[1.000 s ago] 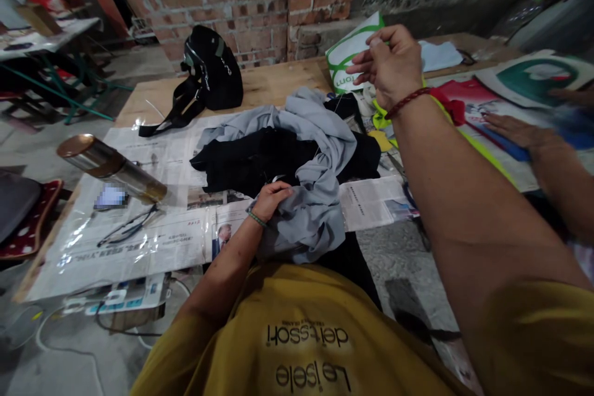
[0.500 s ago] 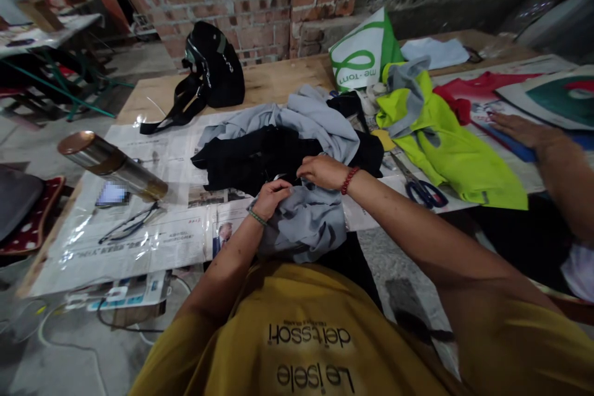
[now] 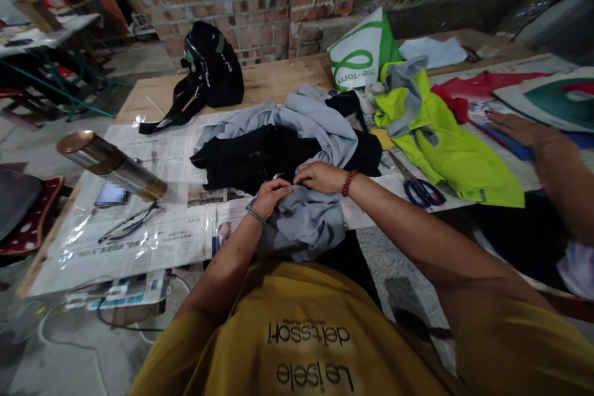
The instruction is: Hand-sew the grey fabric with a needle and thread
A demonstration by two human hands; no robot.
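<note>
A: In the head view, what do the hands have?

B: Both are on the grey garment point(image 3: 310, 210), a soft, pale blue-grey piece, crumpled into thick folds. It runs from the middle of the tabletop point(image 3: 273, 80) toward the person and spills over the near edge onto the lap. The left hand point(image 3: 271, 195) has its grip closed, fingers curled tight over a fold of the grey cloth. The right hand point(image 3: 320, 176) lies just beside it, almost touching, its grip pinched shut on the same fold, with a red bead bracelet point(image 3: 347, 182) at the wrist.

A: Is the garment alone there?

B: No. A black garment point(image 3: 250, 158) lies tangled with it, partly under the grey folds, dark and flat by comparison. Both rest on newspapers point(image 3: 153, 223) under a clear plastic sheet.

A: And around them?

B: To the left, a metal flask point(image 3: 111, 167) lies on its side, with a pair of glasses point(image 3: 127, 226) near it. A black bag point(image 3: 211, 74) stands further back by the brick wall. To the right, a neon yellow garment point(image 3: 445, 145) is spread out, blue-handled scissors point(image 3: 420, 189) beside it, and a white and green bag point(image 3: 359, 55) behind. Another person's hand point(image 3: 515, 130) lies flat on the papers at the far right, well apart from the grey cloth.
</note>
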